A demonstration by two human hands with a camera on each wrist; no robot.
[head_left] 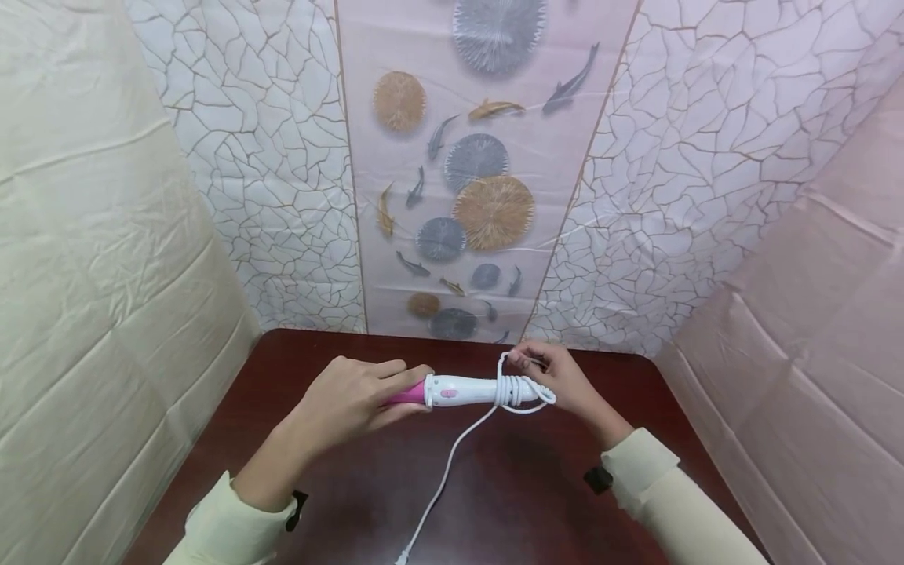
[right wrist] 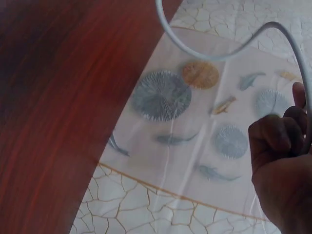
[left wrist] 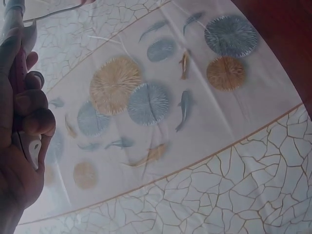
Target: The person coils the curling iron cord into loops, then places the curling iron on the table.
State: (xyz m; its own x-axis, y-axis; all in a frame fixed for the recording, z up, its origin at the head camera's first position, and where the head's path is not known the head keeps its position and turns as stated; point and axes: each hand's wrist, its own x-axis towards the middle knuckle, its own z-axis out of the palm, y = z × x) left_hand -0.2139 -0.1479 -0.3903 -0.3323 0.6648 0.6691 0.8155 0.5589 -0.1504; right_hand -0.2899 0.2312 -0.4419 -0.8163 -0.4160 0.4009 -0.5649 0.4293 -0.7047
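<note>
A pink-and-white hair styling iron [head_left: 466, 391] lies level above the table in the head view. My left hand [head_left: 353, 396] grips its pink end, fingers wrapped round it; the left wrist view shows a white looped tip [left wrist: 34, 147] below the curled fingers. Several turns of the white power cord [head_left: 452, 459] circle the handle's right end. With curled fingers, my right hand [head_left: 561, 377] holds a stretch of cord just beyond that end. In the right wrist view the cord [right wrist: 229, 56] arcs into that hand. The plug [head_left: 402, 557] hangs at the bottom edge.
Beneath the hands is a dark red-brown table [head_left: 339, 502]. A patterned cloth backdrop [head_left: 438, 118] rises behind its far edge. Cream cloth walls stand at the left [head_left: 92, 314] and the right [head_left: 798, 337].
</note>
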